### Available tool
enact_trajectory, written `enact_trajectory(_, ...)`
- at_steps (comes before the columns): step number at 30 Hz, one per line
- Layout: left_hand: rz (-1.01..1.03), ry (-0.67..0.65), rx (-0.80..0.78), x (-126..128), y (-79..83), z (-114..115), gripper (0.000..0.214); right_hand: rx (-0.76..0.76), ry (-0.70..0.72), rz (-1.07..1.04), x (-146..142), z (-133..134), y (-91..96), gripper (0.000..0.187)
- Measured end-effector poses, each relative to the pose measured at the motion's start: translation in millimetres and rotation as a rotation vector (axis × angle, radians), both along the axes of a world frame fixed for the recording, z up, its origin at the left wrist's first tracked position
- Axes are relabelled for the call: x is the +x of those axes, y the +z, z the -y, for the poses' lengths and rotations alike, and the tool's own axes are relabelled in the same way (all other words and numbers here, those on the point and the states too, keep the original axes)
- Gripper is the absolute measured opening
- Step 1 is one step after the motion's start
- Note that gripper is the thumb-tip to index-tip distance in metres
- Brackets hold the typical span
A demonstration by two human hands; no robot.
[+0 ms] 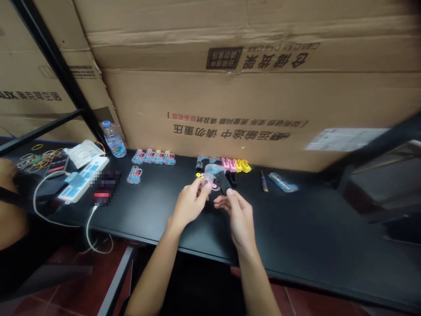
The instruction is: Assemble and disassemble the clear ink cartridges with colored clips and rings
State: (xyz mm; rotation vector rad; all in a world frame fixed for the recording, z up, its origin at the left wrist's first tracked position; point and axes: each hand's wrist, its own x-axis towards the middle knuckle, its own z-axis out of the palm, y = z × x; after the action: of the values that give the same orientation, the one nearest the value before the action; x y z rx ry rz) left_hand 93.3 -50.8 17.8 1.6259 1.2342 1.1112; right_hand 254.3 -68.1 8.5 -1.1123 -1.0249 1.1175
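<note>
Just above the table, my left hand (190,201) is closed on a clear plastic casing (212,169). My right hand (240,214) pinches a black plastic part (223,182) that meets or overlaps the casing; whether the two are joined I cannot tell. Small yellow and pink rings (198,175) lie behind my left fingers, partly hidden. Beyond the hands stand clear casings (202,163), pink plastic pieces (228,164) and yellow plastic pieces (243,165) in a row. A black piece (232,178) sits just in front of them.
To the left are several finished-looking clear cases (159,157), a single case (134,174), a water bottle (115,140), a power strip (83,180) and a cabled phone (104,188). A screwdriver (264,181) and plastic packet (283,182) lie right. Another person's arm (11,206) shows far left.
</note>
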Motion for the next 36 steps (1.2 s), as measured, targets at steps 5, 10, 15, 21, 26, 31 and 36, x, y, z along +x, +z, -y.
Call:
enact_trajectory(5, 0.011, 0.059, -0.05, -16, -8.4, 19, 0.039, -0.042, 0.152, 0.09, -2, 2, -0.3, 0.052)
enact_trajectory(10, -0.013, 0.07, -0.068, -41, 8.9, 41, 0.041, -0.062, 0.463, 0.282, 4, -4, 16.1, 0.055)
enact_trajectory(15, -0.093, -0.054, -0.039, -69, 24.2, 7, 0.04, -0.019, 0.602, 0.367, 4, -41, 26.2, 0.054)
enact_trajectory(21, -0.044, -0.21, -0.018, -73, 8.4, -82, 0.045, -0.056, 0.425, 0.261, -12, -93, 5.9, 0.065)
enact_trajectory(26, 0.018, -0.219, 0.004, -69, -12.6, -83, 0.052, 0.001, 0.246, 0.161, -27, -79, -17.1, 0.061)
enact_trajectory(31, 0.059, -0.227, -0.008, -74, -21.2, -70, 0.049, -0.047, 0.318, 0.186, -25, -68, -21.1, 0.062)
enact_trajectory(36, 0.059, -0.234, -0.053, -73, -22.9, -71, 0.042, -0.058, 0.335, 0.249, -19, -72, -17.6, 0.06)
